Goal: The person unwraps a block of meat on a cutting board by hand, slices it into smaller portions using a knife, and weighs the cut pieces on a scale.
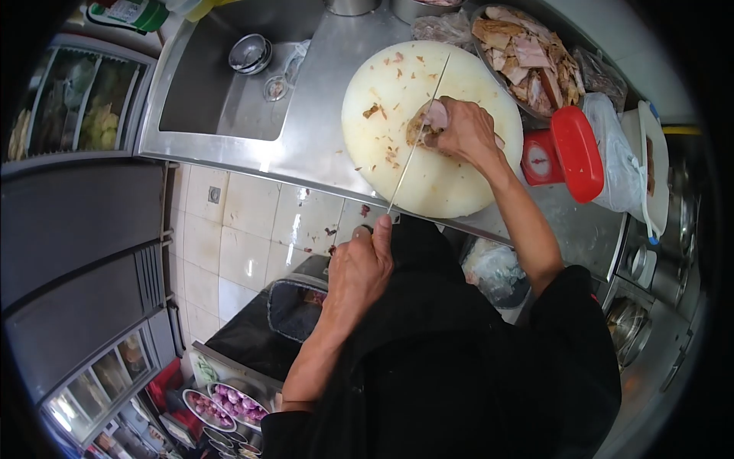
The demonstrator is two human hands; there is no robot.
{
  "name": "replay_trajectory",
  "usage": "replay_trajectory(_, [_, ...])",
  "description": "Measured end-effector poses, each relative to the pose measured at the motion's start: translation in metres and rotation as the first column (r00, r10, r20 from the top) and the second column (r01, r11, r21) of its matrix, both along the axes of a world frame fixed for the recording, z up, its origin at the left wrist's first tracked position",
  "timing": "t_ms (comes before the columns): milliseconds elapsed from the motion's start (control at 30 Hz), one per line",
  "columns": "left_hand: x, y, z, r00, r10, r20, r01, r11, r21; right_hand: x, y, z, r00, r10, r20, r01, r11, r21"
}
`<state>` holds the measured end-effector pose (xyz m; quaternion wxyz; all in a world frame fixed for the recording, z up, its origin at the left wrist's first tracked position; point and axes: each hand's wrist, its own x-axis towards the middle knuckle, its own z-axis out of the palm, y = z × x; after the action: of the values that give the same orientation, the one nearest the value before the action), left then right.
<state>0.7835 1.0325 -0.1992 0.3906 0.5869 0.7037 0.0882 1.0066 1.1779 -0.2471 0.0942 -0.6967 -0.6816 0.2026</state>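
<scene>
On the steel counter lies a round white cutting board (459, 73) scattered with brown meat scraps. My left hand (362, 260) is closed round the handle of a long thin knife (418, 138) at the board's near edge. The blade reaches across the board, seen nearly edge-on. My right hand (465, 131) has its fingers curled on a piece of meat (420, 127) just right of the blade; its fingertips are partly hidden. Behind the board at the right, a metal bowl (479, 52) holds many slices of cooked meat.
A steel sink (177, 136) with small metal bowls (250, 54) is on the left. To the right of the board stand a red scale (538, 159) with a red tray (577, 153) and a plastic bag (612, 157). An open black bin (293, 310) is below the counter.
</scene>
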Motion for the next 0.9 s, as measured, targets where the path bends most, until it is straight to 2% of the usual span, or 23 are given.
replay_trajectory(233, [0.002,-0.010,0.015,0.994,-0.009,-0.111,0.000,0.997,-0.078,0.005,0.004,-0.012,0.999,-0.005,-0.039,0.006,1.000,0.014])
replay_trajectory(300, [0.004,-0.013,0.018,0.992,0.003,-0.130,-0.015,0.995,-0.096,0.005,0.003,-0.018,1.000,0.011,-0.025,-0.009,0.997,0.077])
replay_trajectory(400, [0.014,0.006,0.009,0.997,-0.076,-0.030,0.078,0.994,0.071,0.003,-0.002,-0.017,0.999,0.029,-0.046,-0.022,0.987,0.158])
replay_trajectory(433, [0.016,0.015,-0.004,0.974,-0.211,-0.082,0.220,0.967,0.125,0.002,-0.003,-0.016,0.998,0.033,-0.059,-0.022,0.983,0.182])
replay_trajectory(500, [0.029,0.043,-0.023,0.963,-0.250,-0.102,0.263,0.954,0.142,0.001,-0.006,-0.014,0.998,0.050,-0.035,-0.043,0.982,0.184])
replay_trajectory(533, [0.042,0.058,-0.029,0.985,-0.160,-0.066,0.166,0.980,0.113,0.001,-0.005,-0.013,0.998,0.061,-0.022,-0.056,0.981,0.188])
replay_trajectory(633, [0.060,0.082,-0.030,0.996,-0.012,-0.088,0.023,0.992,0.121,0.001,-0.004,-0.016,0.998,0.020,-0.062,-0.007,0.979,0.203])
replay_trajectory(733, [0.052,0.068,-0.031,0.999,0.020,-0.046,-0.016,0.996,0.087,0.002,-0.001,-0.013,0.999,0.041,-0.025,-0.037,0.990,0.133])
replay_trajectory(800, [0.036,0.039,-0.041,0.998,-0.005,-0.064,0.009,0.998,0.065,0.003,0.000,-0.013,0.998,0.042,-0.043,-0.036,0.992,0.122])
replay_trajectory(900, [0.013,-0.004,-0.022,0.987,0.015,-0.162,-0.027,0.997,-0.073,0.004,0.000,-0.012,0.998,0.057,-0.042,-0.051,0.992,0.117])
